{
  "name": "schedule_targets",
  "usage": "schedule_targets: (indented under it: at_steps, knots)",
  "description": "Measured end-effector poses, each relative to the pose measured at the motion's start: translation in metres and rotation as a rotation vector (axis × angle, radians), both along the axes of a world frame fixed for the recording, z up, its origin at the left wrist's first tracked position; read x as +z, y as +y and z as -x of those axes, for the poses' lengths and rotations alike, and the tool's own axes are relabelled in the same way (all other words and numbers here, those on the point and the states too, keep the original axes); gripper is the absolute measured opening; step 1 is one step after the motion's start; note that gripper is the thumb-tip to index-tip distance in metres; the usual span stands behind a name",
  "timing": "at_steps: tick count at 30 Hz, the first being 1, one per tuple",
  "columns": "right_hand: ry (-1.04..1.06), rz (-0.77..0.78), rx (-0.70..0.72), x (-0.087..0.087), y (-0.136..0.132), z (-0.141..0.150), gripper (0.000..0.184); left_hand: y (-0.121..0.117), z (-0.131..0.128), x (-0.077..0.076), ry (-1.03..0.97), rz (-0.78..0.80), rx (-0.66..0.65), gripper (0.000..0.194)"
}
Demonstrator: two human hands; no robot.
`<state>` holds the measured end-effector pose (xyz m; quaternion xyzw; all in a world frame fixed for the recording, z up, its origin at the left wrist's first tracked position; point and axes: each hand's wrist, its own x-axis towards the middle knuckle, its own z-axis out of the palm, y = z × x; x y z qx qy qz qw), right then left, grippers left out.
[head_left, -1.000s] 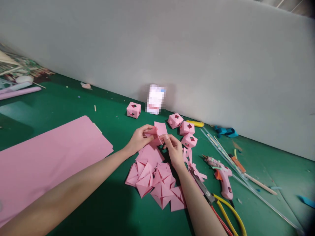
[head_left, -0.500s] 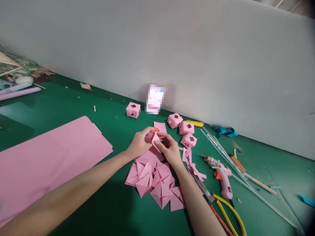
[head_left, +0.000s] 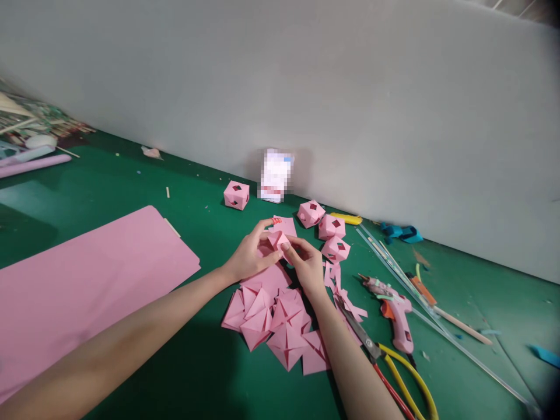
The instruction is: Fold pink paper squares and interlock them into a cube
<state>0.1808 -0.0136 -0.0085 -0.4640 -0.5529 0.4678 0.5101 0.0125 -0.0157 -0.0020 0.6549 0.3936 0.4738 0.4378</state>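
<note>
Between my two hands is a small pink paper piece [head_left: 278,239], partly folded, with its flaps raised. My left hand [head_left: 250,252] pinches its left side, a red band showing on one finger. My right hand [head_left: 307,265] grips it from the right with thumb and fingers. Under and beyond the hands lie flat pink paper sheets [head_left: 269,280]. Nearer me sits a heap of folded pink paper squares [head_left: 286,332]. Several pink paper cubes with diamond-shaped holes stand behind, one paper cube [head_left: 237,195] alone on the left, the others grouped right.
A large pink sheet stack [head_left: 100,280] covers the left. To the right lie scissors [head_left: 371,347] with yellow and red handles, paper scraps [head_left: 345,300], a pink glue gun [head_left: 396,312] and clear glue sticks [head_left: 402,274]. A blurred bright screen [head_left: 275,178] leans against the grey wall [head_left: 280,76].
The paper piece has been turned and its flaps now stand up in a pointed shape. My left fingers have shifted, with the thumb stretched toward the right hand.
</note>
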Motion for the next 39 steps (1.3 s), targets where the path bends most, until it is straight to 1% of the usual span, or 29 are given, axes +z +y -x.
schedule_targets:
  at_steps: [2, 5, 11, 15, 18, 22, 24, 26, 28, 31, 35, 39]
  knots:
    - [0.018, -0.008, -0.025, 0.0, 0.0, -0.001, 0.023, 0.001, 0.0, 0.0, 0.012, 0.031, 0.006, 0.066]
    - [0.069, -0.011, -0.047, 0.001, 0.0, -0.001, 0.02, 0.002, 0.0, -0.002, 0.013, 0.063, 0.002, 0.069]
    - [0.138, 0.041, -0.022, 0.001, 0.0, -0.001, 0.024, 0.005, -0.002, -0.003, -0.012, 0.089, 0.019, 0.057]
    - [0.191, 0.078, -0.011, 0.0, 0.003, -0.001, 0.033, 0.007, -0.002, -0.003, -0.045, 0.094, 0.098, 0.055]
    - [0.154, 0.086, 0.013, -0.001, 0.003, -0.001, 0.037, 0.007, -0.001, -0.003, -0.07, 0.068, 0.163, 0.054]
    - [0.062, 0.065, 0.028, -0.003, 0.003, -0.002, 0.032, 0.007, -0.001, -0.004, -0.057, 0.0, 0.213, 0.048]
    - [0.072, 0.061, 0.024, -0.003, 0.003, -0.002, 0.031, 0.006, -0.001, -0.004, -0.045, -0.007, 0.194, 0.052]
    - [0.104, 0.062, 0.014, -0.003, 0.003, -0.002, 0.03, 0.006, -0.002, -0.004, -0.022, 0.012, 0.151, 0.06]
    - [0.116, 0.066, 0.004, -0.001, 0.002, -0.002, 0.03, 0.005, -0.002, -0.004, 0.018, 0.039, 0.122, 0.064]
    - [0.109, 0.074, -0.006, 0.002, 0.001, -0.002, 0.031, 0.005, -0.001, -0.004, 0.04, 0.06, 0.111, 0.062]
    - [0.096, 0.077, 0.002, 0.007, 0.0, -0.002, 0.027, 0.007, 0.0, -0.007, -0.011, 0.066, 0.095, 0.06]
    - [0.124, 0.071, 0.014, 0.006, 0.001, -0.003, 0.026, 0.007, 0.0, -0.008, -0.013, 0.06, 0.088, 0.059]
